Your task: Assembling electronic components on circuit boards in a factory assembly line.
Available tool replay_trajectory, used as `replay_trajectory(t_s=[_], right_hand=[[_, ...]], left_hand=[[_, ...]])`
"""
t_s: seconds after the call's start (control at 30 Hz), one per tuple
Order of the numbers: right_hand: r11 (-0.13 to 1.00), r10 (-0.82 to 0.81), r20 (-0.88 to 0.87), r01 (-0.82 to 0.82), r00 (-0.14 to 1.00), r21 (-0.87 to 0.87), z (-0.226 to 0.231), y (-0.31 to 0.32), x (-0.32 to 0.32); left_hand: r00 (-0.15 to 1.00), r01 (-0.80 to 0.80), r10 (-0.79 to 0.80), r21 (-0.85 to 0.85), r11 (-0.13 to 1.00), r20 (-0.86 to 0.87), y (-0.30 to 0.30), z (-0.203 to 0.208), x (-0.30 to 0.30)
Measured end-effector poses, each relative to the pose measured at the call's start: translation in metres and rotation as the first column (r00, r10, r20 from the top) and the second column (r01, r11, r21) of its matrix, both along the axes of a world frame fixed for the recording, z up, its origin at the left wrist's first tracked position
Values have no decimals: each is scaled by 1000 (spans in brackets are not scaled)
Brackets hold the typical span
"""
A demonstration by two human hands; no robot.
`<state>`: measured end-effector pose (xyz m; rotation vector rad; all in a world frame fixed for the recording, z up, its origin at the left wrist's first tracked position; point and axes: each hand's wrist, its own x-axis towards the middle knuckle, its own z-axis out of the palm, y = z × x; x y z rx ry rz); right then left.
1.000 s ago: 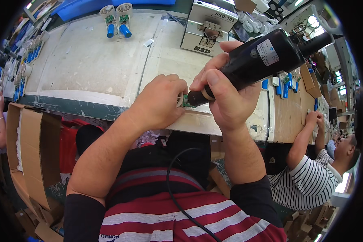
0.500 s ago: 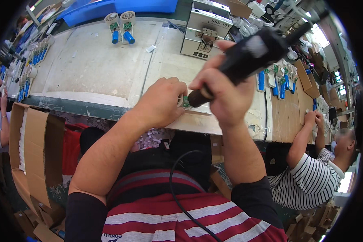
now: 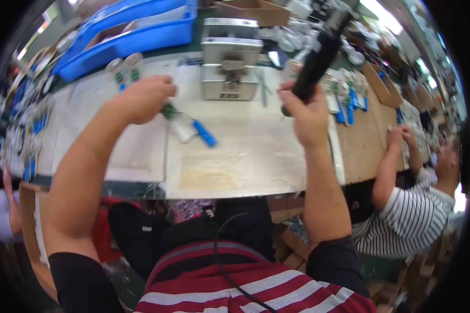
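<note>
In the head view, I see a white-framed circuit-board unit (image 3: 181, 129) over the worktop (image 3: 277, 138), just right of the left hand (image 3: 140, 101), its long axis slanting nearer and rightward, a blue cylinder (image 3: 204, 133) splayed off it. That hand is nearer; its grip seems closed on the unit's far end, though blur hides the fingertips. The right hand (image 3: 309, 117) wraps its grip round a black electric screwdriver (image 3: 316, 63).

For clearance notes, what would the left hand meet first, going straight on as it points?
The left hand would likely meet the boxy metal benchtop machine, though depth is hard to judge.
</note>
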<state>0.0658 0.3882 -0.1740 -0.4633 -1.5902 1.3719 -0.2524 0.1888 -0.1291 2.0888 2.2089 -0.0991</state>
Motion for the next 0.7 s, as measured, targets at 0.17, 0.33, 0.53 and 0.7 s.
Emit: replay_trajectory(t_s=[0.17, 0.33, 0.53, 0.7], right_hand=[[864, -351, 303, 183, 886, 468, -20, 13, 14], [505, -841, 368, 332, 396, 797, -49, 57, 46], [683, -730, 570, 420, 376, 598, -46, 76, 37], [699, -715, 585, 362, 383, 617, -44, 67, 60]], left_hand=[[982, 132, -123, 58, 990, -141, 38, -7, -82], [926, 119, -98, 34, 992, -365, 64, 2, -105], [913, 164, -23, 315, 935, -408, 53, -12, -102], [936, 204, -52, 415, 887, -348, 13, -8, -57]])
